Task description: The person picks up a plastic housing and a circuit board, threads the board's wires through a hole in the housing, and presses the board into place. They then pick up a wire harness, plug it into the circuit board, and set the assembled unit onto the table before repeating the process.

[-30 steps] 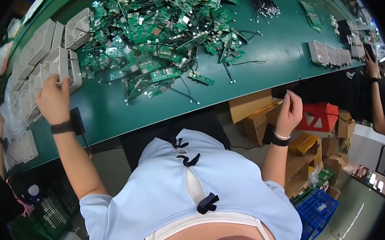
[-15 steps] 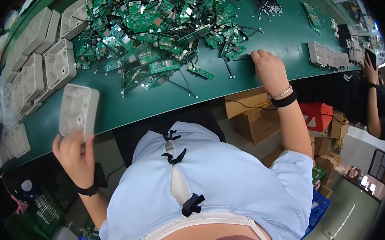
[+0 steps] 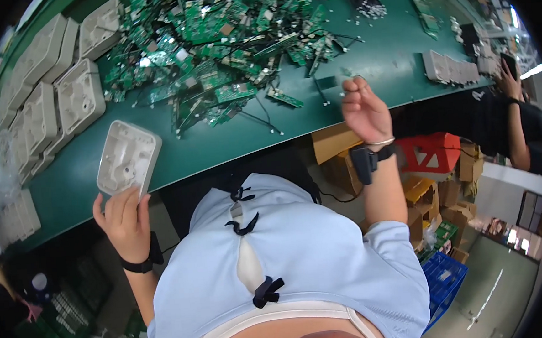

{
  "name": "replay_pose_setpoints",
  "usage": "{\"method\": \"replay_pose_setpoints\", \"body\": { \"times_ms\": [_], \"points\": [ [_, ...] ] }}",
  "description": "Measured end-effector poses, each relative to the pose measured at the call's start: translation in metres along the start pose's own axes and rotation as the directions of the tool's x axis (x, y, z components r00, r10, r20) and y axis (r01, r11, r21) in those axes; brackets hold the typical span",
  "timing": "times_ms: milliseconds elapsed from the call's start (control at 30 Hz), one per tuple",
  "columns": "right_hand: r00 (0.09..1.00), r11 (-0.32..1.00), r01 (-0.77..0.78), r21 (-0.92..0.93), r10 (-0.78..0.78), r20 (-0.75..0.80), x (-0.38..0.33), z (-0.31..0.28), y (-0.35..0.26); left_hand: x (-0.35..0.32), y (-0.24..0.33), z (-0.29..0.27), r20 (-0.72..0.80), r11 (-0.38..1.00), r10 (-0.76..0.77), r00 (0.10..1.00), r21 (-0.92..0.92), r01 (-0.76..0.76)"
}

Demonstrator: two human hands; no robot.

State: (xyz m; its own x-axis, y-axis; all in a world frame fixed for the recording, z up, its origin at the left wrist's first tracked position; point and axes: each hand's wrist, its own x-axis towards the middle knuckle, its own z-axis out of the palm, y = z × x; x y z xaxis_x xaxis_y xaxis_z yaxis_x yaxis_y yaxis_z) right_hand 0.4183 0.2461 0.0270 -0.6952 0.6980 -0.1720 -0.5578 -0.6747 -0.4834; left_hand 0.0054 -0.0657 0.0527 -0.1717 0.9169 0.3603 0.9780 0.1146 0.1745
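Here the left hand (image 3: 123, 217) grips a pale grey moulded plastic housing (image 3: 128, 157) by its near end, fingers curled up around the lower edge, the hollow inner side with its ribs and bosses facing up. The housing lies over the near edge of the green table (image 3: 219, 149), tilted a little to the right, and seems to rest on the mat. A dark band sits on that wrist.

The right hand (image 3: 365, 109) hovers at the table's near edge, further right, with its fingers bunched together as if pinching something small; whether anything is actually held between the fingertips cannot be told. On that wrist there is a thin bracelet and a black strap with a boxy unit (image 3: 365, 162).

Beyond both hands a big loose heap of green circuit boards (image 3: 212, 54) with thin wire leads spreads across the middle of the table; one small board (image 3: 285, 97) lies apart from the heap, near the right hand. To the left, more grey housings (image 3: 53, 102) of the same sort are stacked in overlapping rows along the table's far left side. At the right end sits a short row of small pale parts (image 3: 446, 69), and another person's arm (image 3: 516, 120) reaches in there. Under the table stand cardboard boxes (image 3: 335, 142), a red crate (image 3: 430, 151) and a blue crate (image 3: 445, 282).
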Motion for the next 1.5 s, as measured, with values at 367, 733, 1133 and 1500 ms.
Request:
{"method": "replay_pose_setpoints", "body": {
  "times_ms": [367, 733, 1133, 1500],
  "points": [
    [0.779, 0.595, 0.603, -0.531, -0.583, 0.231, 0.049, 0.085, 0.086, -0.007, -0.026, 0.005, -0.055, 0.906, -0.348, 0.936, -0.278, 0.321],
    [0.799, 0.398, 0.599, -0.695, -0.233, 0.555, 0.067, 0.158, 0.192, 0.006, -0.031, 0.005, -0.011, 0.867, -0.300, 0.954, -0.421, 0.267],
    [0.845, 0.177, 0.532, -0.828, -0.050, 0.532, 0.095, 0.173, 0.245, 0.003, -0.032, 0.014, 0.005, 0.716, -0.295, 0.955, -0.661, 0.225],
    [0.800, 0.007, 0.592, -0.806, -0.123, 0.587, 0.092, 0.181, 0.249, 0.003, -0.030, 0.014, 0.008, 0.613, -0.296, 0.955, -0.766, 0.196]
  ]
}}
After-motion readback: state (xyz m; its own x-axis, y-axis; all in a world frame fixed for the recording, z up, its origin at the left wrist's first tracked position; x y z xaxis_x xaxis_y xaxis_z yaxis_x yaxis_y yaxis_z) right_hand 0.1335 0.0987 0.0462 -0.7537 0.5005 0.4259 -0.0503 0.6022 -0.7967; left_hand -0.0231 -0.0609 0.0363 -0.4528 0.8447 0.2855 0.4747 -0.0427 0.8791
